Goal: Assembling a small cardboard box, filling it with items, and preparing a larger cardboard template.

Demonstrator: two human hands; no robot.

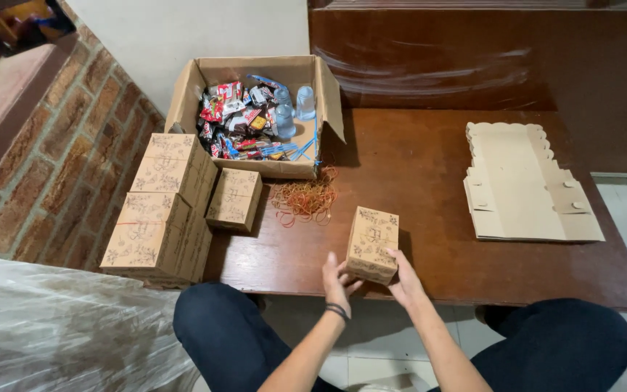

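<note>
A small brown cardboard gift box point(373, 241) with printed line drawings stands near the front edge of the dark wooden table point(437, 181). My left hand point(337, 279), with a dark band on the wrist, touches the box's near left corner. My right hand point(404, 277) presses against its near right side. Both hands hold the box between them.
An open carton point(205, 80) of wrapped sweets and small water cups stands at the back left. Several closed gift boxes point(165, 207) are stacked at the left. Rubber bands point(306, 197) lie in a pile. Flat unfolded box blanks point(520, 185) lie at right. My knees are below the table edge.
</note>
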